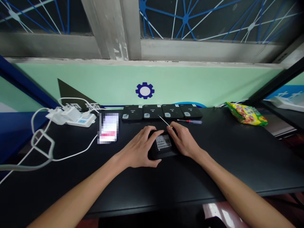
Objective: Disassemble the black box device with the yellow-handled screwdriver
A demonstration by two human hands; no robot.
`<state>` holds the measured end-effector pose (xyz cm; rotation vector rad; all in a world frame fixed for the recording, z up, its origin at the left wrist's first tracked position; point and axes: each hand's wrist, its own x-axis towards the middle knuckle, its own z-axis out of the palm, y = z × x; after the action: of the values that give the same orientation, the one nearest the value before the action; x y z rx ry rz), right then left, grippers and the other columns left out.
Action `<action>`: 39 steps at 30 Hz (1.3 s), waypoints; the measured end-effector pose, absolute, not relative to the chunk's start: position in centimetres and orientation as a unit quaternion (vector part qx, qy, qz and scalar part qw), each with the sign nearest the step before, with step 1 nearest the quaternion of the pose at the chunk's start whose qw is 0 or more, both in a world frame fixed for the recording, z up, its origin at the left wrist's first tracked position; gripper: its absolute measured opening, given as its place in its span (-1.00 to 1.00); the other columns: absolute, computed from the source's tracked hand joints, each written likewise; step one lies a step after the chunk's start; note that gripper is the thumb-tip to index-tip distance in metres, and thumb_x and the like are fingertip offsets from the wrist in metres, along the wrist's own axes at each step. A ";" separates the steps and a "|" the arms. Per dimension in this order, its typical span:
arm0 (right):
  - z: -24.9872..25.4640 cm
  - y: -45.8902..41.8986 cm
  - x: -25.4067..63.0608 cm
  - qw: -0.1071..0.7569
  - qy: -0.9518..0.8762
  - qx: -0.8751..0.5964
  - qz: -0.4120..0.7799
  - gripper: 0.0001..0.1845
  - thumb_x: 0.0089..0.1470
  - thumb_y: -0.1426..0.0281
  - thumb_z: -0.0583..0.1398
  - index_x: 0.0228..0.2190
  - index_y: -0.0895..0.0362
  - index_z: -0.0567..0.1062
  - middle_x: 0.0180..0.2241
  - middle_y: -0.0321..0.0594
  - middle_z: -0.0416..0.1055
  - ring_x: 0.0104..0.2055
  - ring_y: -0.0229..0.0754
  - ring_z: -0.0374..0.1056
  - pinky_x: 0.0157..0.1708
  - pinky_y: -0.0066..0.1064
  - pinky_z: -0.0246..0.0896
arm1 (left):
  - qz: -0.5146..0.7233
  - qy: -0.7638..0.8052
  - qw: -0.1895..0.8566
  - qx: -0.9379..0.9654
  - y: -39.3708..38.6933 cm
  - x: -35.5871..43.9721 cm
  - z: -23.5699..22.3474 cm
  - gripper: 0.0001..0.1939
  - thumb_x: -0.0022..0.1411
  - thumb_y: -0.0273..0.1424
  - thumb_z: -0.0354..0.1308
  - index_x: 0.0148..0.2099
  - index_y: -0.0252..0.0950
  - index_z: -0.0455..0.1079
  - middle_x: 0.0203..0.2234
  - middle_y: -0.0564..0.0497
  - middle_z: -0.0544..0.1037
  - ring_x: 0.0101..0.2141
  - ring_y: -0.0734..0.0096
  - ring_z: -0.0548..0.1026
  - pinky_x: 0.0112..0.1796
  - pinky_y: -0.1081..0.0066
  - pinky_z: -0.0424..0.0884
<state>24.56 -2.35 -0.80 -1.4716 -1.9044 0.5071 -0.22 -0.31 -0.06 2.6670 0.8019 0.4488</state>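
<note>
A small black box (162, 146) with a white label on top lies on the black table (228, 158) in front of me. My left hand (139, 148) wraps round its left side, fingers curled over the top and thumb at the front. My right hand (182, 139) rests against its right side and pinches a thin screwdriver with a yellow handle (166, 123), whose metal shaft points up and to the left.
Several black boxes (161, 111) stand in a row by the green wall. A red and blue screwdriver (190, 121) lies beside them. A phone (108, 128), a white power strip (80, 119) with cables and a snack bag (247, 113) also sit on the table.
</note>
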 end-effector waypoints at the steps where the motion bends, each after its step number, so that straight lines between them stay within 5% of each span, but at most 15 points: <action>1: -0.8 -2.3 24.6 0.335 -0.729 -0.564 0.194 -0.60 0.56 0.16 -0.01 -0.38 0.01 0.19 -0.40 -0.26 0.30 -0.37 -0.08 0.24 -0.29 -0.27 0.11 | 0.157 0.280 0.158 0.934 -0.3 -0.2 -0.1 0.03 0.17 -0.10 0.45 0.53 -0.13 0.03 0.30 -0.27 0.24 0.23 -0.24 0.37 0.22 -0.22 0.45; 39: -0.7 -2.3 24.4 0.337 -0.728 -0.560 0.207 -0.59 0.57 0.17 -0.01 -0.38 0.02 0.18 -0.40 -0.30 0.26 -0.38 -0.11 0.20 -0.31 -0.27 0.05 | 0.157 0.281 0.146 0.936 -0.4 -0.2 -0.5 0.07 0.17 -0.07 0.45 0.55 -0.20 0.02 0.28 -0.29 0.26 0.21 -0.22 0.34 0.23 -0.19 0.42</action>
<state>24.43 -2.34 -0.69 -1.4584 -1.8984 0.5395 -0.16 -0.40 -0.53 2.6950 0.8083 0.4512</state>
